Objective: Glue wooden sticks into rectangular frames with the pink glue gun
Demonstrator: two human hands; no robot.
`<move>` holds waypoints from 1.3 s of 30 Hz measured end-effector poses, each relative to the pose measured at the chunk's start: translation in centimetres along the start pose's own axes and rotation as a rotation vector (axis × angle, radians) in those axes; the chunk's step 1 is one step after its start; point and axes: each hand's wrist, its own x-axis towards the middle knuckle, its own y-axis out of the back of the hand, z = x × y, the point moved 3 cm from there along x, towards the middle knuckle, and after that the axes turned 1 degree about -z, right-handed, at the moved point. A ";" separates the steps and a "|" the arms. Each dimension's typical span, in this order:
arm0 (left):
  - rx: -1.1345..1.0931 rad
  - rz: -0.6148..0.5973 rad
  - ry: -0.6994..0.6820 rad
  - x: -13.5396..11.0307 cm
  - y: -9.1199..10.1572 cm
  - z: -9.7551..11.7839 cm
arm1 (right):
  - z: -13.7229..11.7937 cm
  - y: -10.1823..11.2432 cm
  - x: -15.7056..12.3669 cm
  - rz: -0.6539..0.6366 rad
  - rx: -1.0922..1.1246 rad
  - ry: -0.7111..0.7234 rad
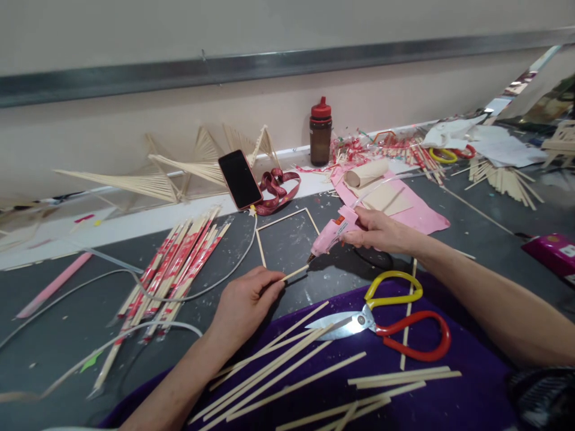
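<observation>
My right hand (375,229) is closed around a pink hot glue gun (335,230), its nozzle pointing down and left. The nozzle tip is at the right end of a short wooden stick (295,274). Between thumb and fingers, my left hand (251,296) pinches the other end of that stick. Just behind lies a frame of thin sticks (283,219) on the grey table. In front of my hands, scissors (359,321) with one yellow and one red handle rest on purple cloth, their blades among loose wooden sticks (269,371).
Wrapped chopsticks (173,269) lie at left beside a white cable (224,290). A phone (240,178), a red strap (281,188) and a brown bottle (320,140) stand or lie at the back. Twisted stick structures (197,164) lean near the wall. Pink paper (431,218) lies at right.
</observation>
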 end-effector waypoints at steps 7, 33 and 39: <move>0.143 0.006 -0.028 -0.2 -0.3 0.1 | -0.4 -0.2 -0.2 -0.019 -0.094 0.014; 0.083 -0.053 -0.042 0.1 -0.7 0.3 | 0.9 0.5 -6.3 0.391 -0.497 -0.096; 0.045 -0.042 -0.035 0.5 -0.4 0.7 | 1.8 -0.5 -6.6 0.371 -0.569 -0.007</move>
